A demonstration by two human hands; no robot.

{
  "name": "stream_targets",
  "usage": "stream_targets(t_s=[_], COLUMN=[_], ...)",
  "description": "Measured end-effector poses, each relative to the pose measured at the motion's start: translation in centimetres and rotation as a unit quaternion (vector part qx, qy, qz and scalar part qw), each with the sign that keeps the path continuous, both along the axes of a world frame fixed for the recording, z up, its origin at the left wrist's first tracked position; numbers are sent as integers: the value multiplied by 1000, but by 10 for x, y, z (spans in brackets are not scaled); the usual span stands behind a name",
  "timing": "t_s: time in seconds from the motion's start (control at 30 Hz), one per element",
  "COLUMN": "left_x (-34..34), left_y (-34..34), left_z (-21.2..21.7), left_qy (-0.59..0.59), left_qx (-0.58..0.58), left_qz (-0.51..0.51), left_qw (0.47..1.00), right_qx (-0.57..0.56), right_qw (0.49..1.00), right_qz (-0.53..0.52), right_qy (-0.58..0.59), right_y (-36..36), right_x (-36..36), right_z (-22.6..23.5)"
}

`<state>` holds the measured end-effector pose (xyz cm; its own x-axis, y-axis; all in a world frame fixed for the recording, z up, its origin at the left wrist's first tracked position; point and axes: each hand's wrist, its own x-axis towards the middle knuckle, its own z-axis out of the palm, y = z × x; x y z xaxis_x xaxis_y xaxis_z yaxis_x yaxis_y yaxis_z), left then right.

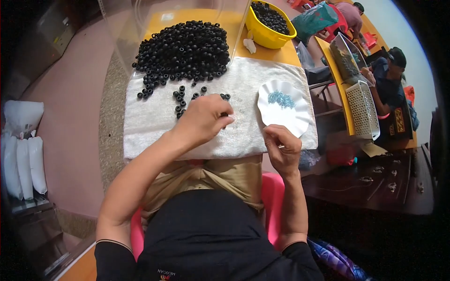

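My left hand [202, 121] is over the white towel [140, 136], thumb and fingers pinched around a small black ring-shaped part [224, 114] that shows only in part. Beside that hand lie several loose black parts [179, 96]. A large heap of the same black parts [187, 51] spreads beyond them, each rounded with a hole. My right hand [284, 149] is closed in a pinch at the near edge of a white wavy-rimmed plate [293, 119]. Whatever it holds is too small to make out. Tiny bluish, shiny pieces [281, 99] lie on the plate.
A clear plastic bin [119, 35] stands around the heap. Behind the plate is a yellow bowl [269, 38] of black parts. At the right, a person [391, 79] works by a white perforated basket [364, 110]. White sacks [23, 159] stand far left.
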<state>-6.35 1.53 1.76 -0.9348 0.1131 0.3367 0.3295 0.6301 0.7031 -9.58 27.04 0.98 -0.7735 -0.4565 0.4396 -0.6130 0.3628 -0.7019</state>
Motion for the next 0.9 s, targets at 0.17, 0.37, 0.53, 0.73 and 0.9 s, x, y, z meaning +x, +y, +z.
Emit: stream_targets(t_s=[0.17,0.37,0.53,0.73,0.9], left_x=[23,57,71,74,75], left_y=[-19,-28,-28,-29,-29], left_z=[13,-3,-16,-19,-25], left_qy=[-70,-165,-165,-174,-179], left_qx=[133,346,387,444,495], left_qz=[70,110,101,101,100], left_qw=[986,917,902,873,844], right_qx=[18,64,227,328,346], right_qw=[999,983,953,922,910], right_qz=[48,134,119,131,154], right_qy=[4,103,163,160,168], right_y=[-17,-47,-69,-77,-80], right_x=[7,0,-6,-10,-7], right_z=[-5,-8,-8,-7,0])
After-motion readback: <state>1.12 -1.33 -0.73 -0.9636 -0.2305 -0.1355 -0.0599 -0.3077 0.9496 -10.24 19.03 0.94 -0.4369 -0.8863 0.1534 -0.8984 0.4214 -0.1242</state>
